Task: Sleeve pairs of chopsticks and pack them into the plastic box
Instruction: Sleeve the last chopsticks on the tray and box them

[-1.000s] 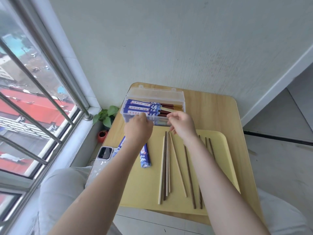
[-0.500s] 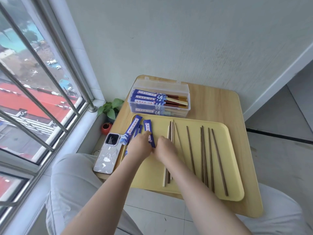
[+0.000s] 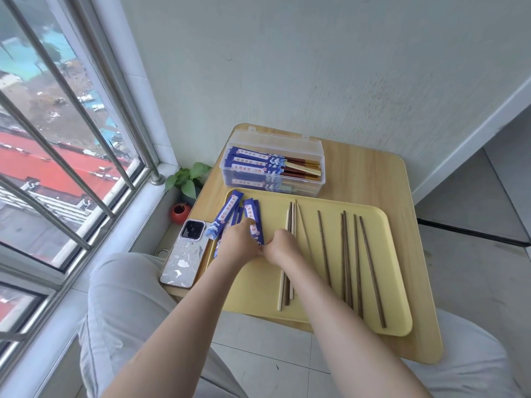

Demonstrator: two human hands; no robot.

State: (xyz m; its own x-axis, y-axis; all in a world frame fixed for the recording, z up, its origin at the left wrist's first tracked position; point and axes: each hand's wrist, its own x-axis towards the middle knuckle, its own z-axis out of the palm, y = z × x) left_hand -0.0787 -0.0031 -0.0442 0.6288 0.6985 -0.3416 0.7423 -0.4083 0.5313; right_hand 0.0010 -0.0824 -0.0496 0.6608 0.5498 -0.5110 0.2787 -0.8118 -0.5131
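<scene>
A clear plastic box [image 3: 318, 189] at the table's back holds several blue-sleeved chopstick pairs [image 3: 255, 163]. On the yellow tray [image 3: 393, 285], empty blue sleeves [image 3: 227, 215] lie at the left. My left hand [image 3: 240, 244] rests over them, its thumb on one blue sleeve [image 3: 250, 211]. My right hand [image 3: 283, 247] meets it at that sleeve's near end, fingers curled onto it. Light bare chopsticks [image 3: 288, 225] lie just right of my hands, dark chopsticks [image 3: 346, 254] further right.
A phone [image 3: 186, 254] lies on the wooden table [image 3: 370, 173], left of the tray. A small plant [image 3: 186, 176] in a red pot [image 3: 180, 213] stands by the barred window [image 3: 71, 173]. My knees sit under the table's near edge.
Both hands drew back from the plastic box to the blue sleeves at the tray's left. They have closed in on one sleeve, and the view has shifted right.
</scene>
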